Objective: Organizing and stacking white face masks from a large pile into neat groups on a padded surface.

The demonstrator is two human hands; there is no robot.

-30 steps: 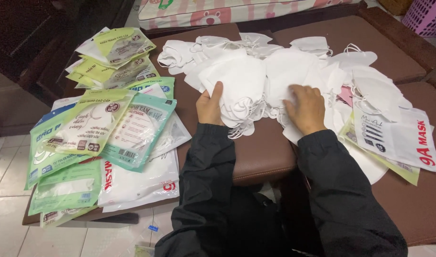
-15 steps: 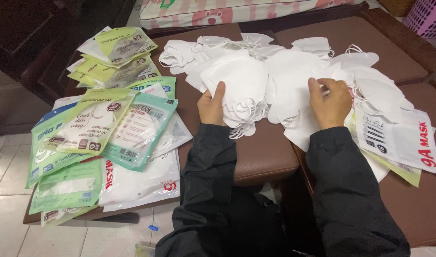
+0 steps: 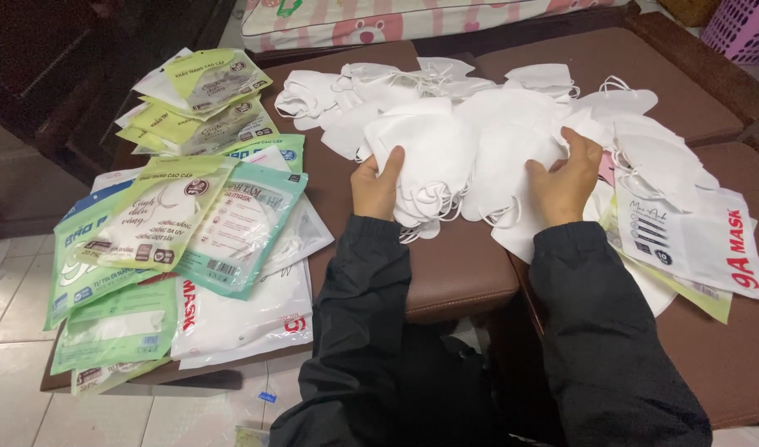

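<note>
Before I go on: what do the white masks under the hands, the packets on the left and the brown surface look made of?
White masks: soft matte non-woven fabric, probably; they fold and crease, with thin elastic loops. Packets: glossy plastic film, judging by sheen and see-through windows. Brown cushion: smooth leather or imitation leather, with a faint shine; I cannot tell which.

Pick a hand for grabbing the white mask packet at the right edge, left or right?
Right, probably. The right hand lies beside the white packet; the left hand rests on the mask stack, farther away.
</note>
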